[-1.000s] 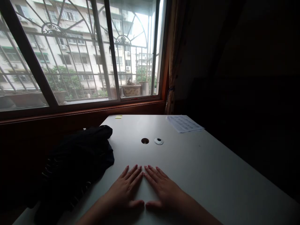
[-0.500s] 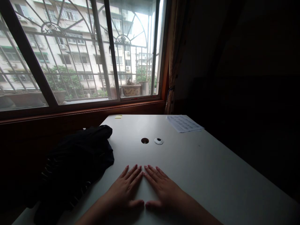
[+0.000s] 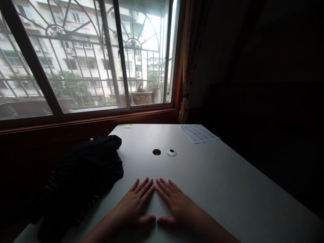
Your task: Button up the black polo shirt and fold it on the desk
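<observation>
My left hand [image 3: 135, 204] and my right hand [image 3: 173, 202] lie flat, palms down, side by side on the white table [image 3: 227, 189], fingers stretched out and fingertips almost touching. Neither hand holds anything. A heap of black clothing [image 3: 81, 175] lies just left of my left hand, apart from it.
A round cable hole [image 3: 156, 152] and its white cap [image 3: 171, 152] sit beyond my fingertips. A printed sheet of paper [image 3: 198, 133] lies at the far right corner, a yellow sticky note [image 3: 128, 126] at the far edge. Behind stands a barred window [image 3: 83, 57] with a curtain [image 3: 188, 60].
</observation>
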A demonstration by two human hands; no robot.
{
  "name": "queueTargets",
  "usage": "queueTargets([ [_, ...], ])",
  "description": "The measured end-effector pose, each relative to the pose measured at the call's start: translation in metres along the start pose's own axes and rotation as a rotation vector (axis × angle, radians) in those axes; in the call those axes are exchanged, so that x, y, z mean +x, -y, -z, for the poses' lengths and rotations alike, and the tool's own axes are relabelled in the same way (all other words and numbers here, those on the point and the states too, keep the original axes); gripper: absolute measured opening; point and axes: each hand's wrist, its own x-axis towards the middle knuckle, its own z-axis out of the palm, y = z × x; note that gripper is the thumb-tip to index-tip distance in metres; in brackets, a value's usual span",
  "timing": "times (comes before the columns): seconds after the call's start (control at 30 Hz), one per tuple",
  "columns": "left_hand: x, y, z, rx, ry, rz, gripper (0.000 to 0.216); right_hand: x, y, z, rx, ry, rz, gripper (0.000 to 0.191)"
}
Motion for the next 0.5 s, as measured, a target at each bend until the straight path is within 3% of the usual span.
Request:
queueTargets([
  [0.5,0.0,-0.0013,0.0017,0.014,0.027,0.017,0.093,-0.0013,0.0003,0.0008,-0.003,-0.01,0.012,0.1],
])
